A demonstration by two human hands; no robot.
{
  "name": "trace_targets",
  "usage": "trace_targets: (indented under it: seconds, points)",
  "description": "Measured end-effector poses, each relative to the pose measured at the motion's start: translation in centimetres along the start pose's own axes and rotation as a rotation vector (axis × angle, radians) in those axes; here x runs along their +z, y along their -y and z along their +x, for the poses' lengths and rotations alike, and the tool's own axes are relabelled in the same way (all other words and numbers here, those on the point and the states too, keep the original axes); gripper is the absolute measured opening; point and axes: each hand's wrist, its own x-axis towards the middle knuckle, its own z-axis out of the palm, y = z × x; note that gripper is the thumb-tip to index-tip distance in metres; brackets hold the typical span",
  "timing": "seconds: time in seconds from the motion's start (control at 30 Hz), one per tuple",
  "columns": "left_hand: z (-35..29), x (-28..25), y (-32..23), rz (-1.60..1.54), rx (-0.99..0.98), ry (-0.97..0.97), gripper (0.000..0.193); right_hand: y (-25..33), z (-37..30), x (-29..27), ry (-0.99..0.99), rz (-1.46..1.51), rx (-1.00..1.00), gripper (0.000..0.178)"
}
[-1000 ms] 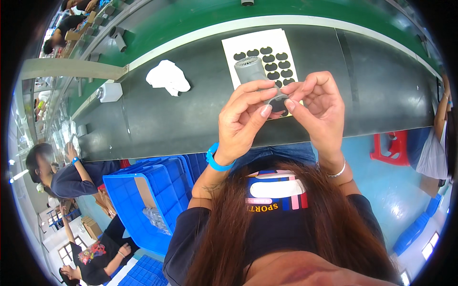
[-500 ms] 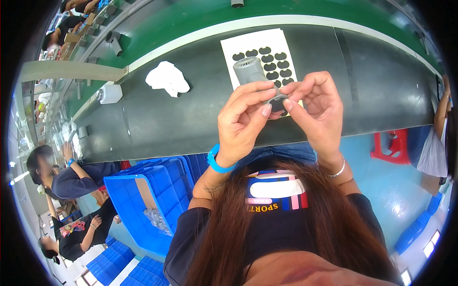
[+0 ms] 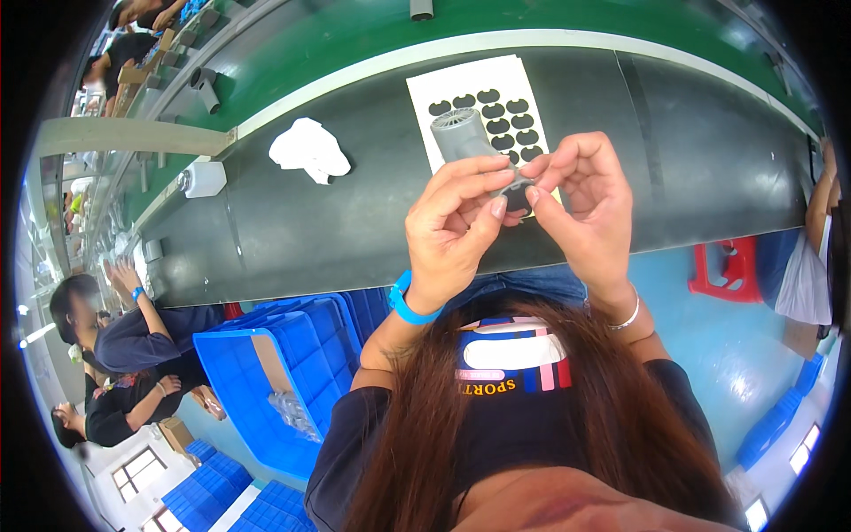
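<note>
Between my hands is a grey plastic housing (image 3: pixel 461 137) that looks like a hair dryer body, its round slotted end tilted away from me. My left hand (image 3: pixel 450 222) is closed around its near part. A black piece (image 3: pixel 515 197), like the stickers on the sheet, lies at the near end. With thumb and fingertips pinched, my right hand (image 3: pixel 587 195) touches the edge of this black piece; the fingers hide how far it is attached. Under the housing, a white sheet (image 3: pixel 425 86) carries rows of black rounded stickers (image 3: pixel 523 121).
A crumpled white cloth (image 3: pixel 308 149) and a white container (image 3: pixel 204 178) sit left on the dark table (image 3: pixel 700 151). Beyond runs a green belt (image 3: pixel 355 40) with grey housings (image 3: pixel 205 89). Blue crates (image 3: pixel 306 355) stand lower left, a red stool (image 3: pixel 729 270) right. Other people work at left.
My hands stay at the housing and black piece with only slight shifts. At left, a co-worker's hand has lifted a little and another person has moved lower.
</note>
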Motion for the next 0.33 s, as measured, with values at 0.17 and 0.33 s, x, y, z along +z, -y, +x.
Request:
trace_targets:
  seconds: [0.17,0.33]
  points:
    - [-0.2,-0.1,-0.6,0.034,0.012,-0.017,0.023,0.8,0.0,0.6,0.004,-0.03,0.054,0.031]
    - [-0.3,-1.1,0.3,0.019,0.045,0.049,0.028,0.4,0.7,1.8,0.019,-0.197,0.045,0.032]
